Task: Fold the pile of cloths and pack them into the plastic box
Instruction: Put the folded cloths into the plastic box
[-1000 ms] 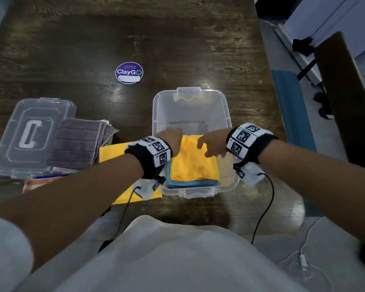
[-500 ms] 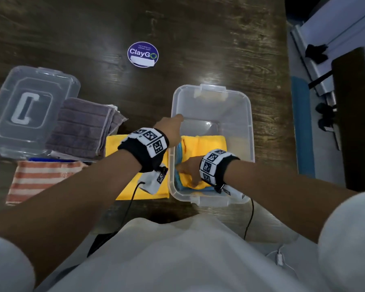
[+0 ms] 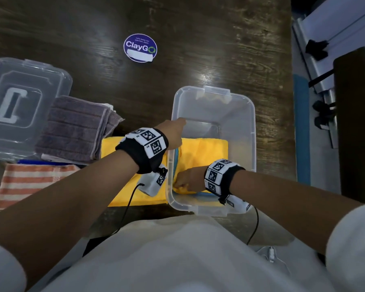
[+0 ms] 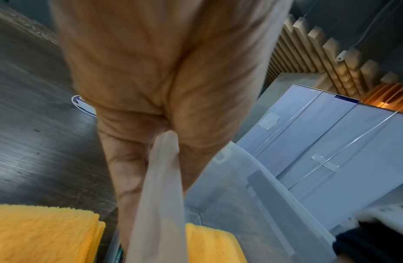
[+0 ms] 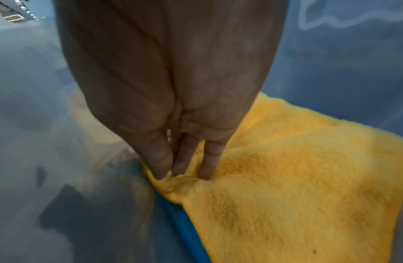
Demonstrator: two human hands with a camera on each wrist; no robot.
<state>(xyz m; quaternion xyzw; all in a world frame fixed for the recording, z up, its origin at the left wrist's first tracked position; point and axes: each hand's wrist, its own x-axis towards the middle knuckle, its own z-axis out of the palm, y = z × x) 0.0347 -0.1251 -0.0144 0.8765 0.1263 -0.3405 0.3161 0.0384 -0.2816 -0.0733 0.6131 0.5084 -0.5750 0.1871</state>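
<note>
The clear plastic box (image 3: 252, 123) stands open on the dark wooden table. Inside lies a folded yellow cloth (image 3: 204, 152) on top of a blue cloth (image 3: 176, 157). My left hand (image 3: 175, 131) grips the box's left rim (image 4: 164, 178), thumb inside and fingers outside. My right hand (image 3: 183, 182) is down in the box's near left corner. Its thumb and fingertips (image 5: 173, 176) pinch the puckered corner of the yellow cloth (image 5: 297, 186). The blue cloth (image 5: 186, 231) shows under that edge.
Left of the box lie a second yellow cloth (image 3: 135, 186), a stack of grey towels (image 3: 76, 129), an orange-striped cloth (image 3: 30, 182) and the box's lid (image 3: 19, 106). A round ClayGo sticker (image 3: 140, 48) is farther back. A dark chair (image 3: 354, 123) stands beyond the table's right edge.
My right hand has come from the cloth's far edge to its near left corner and taken hold there. My left hand has shifted from the cloth onto the box's left rim.
</note>
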